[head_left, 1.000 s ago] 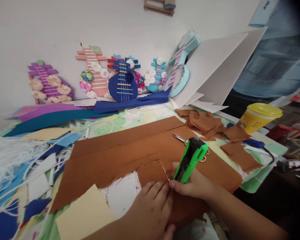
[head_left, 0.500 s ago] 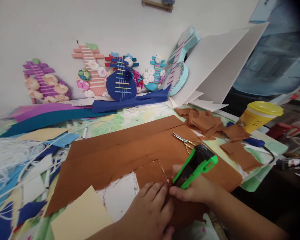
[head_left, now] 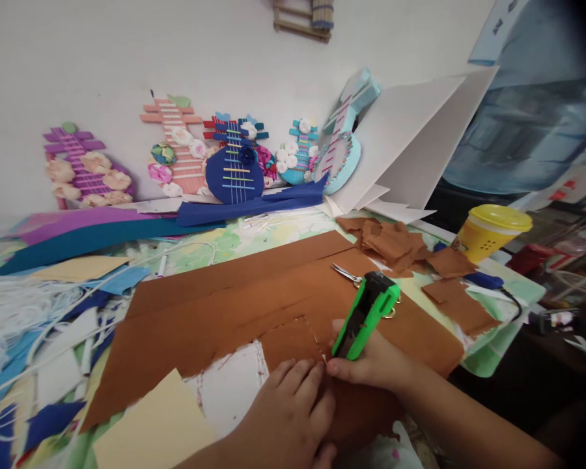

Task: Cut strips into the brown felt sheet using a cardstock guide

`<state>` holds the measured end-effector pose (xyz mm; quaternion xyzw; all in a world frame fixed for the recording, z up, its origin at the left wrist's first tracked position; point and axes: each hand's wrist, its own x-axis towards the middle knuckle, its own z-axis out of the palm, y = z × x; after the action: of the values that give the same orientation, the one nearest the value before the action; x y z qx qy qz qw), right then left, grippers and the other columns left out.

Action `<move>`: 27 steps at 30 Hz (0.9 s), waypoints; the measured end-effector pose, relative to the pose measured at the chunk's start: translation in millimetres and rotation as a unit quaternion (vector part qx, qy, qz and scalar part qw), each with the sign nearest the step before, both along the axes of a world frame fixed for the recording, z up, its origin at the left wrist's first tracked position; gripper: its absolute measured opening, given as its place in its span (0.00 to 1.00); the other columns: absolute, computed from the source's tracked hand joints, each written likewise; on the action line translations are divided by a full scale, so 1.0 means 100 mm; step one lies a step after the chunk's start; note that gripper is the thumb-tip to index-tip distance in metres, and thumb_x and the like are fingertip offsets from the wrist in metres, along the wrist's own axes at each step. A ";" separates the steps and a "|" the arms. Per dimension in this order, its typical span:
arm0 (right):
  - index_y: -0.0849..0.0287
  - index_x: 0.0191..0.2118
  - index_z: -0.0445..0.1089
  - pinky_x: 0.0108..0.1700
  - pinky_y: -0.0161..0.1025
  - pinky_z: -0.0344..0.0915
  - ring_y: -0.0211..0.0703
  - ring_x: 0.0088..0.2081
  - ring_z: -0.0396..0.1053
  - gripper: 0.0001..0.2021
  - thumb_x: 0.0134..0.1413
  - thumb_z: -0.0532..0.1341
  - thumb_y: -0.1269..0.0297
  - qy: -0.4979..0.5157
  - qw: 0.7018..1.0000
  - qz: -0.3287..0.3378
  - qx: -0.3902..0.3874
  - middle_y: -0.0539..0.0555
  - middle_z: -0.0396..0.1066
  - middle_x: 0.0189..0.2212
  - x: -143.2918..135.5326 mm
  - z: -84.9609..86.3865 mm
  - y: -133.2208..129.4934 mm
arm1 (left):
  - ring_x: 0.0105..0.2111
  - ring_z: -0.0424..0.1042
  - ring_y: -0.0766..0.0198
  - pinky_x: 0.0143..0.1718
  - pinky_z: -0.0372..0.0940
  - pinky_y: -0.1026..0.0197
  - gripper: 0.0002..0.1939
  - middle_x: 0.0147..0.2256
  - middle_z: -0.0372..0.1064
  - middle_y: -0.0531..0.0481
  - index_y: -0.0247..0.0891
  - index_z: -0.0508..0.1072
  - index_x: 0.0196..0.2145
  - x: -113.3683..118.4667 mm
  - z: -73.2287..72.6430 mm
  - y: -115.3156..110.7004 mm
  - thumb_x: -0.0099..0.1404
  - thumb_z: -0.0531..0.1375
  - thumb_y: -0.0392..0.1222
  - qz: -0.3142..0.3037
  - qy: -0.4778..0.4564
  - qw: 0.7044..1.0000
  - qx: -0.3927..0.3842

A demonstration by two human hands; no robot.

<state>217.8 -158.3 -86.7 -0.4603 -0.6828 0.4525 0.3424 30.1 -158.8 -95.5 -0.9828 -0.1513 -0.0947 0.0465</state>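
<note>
Gripping green-and-black tool (head_left: 365, 316) over brown sheet (head_left: 200, 319): right hand (head_left: 378, 365). Left hand (head_left: 295, 407) unclenched, laid flat on brown sheet. Scissors (head_left: 345, 272) on sheet, toward its right end; yellow tub (head_left: 491, 238) beyond.

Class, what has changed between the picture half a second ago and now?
The green tool in the right hand has tipped left, standing steeper and hiding more of the scissors. Nothing was picked up or released; the left hand stays on the brown material.
</note>
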 end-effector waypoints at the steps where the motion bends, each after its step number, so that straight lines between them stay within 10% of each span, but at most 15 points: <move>1: 0.58 0.22 0.51 0.21 0.30 0.48 0.31 0.21 0.49 0.19 0.41 0.59 0.49 0.007 1.000 0.001 0.003 0.44 0.49 0.19 0.01 -0.01 0.01 | 0.41 0.64 0.49 0.40 0.60 0.51 0.24 0.43 0.65 0.37 0.31 0.67 0.43 0.00 0.01 0.00 0.56 0.54 0.53 0.000 0.004 1.000 -0.003; 27: 0.59 0.21 0.51 0.20 0.29 0.49 0.30 0.20 0.49 0.15 0.41 0.60 0.58 -0.019 0.999 -0.026 -0.011 0.43 0.50 0.17 -0.03 0.03 -0.01 | 0.37 0.64 0.53 0.38 0.58 0.54 0.22 0.39 0.66 0.41 0.34 0.66 0.40 0.00 -0.12 0.03 0.58 0.52 0.55 -0.009 -0.071 0.995 0.074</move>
<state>214.8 -159.5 -83.3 -0.4899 -0.6722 0.4418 0.3361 30.4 -155.6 -108.0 -0.9689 -0.1383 -0.1751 0.1074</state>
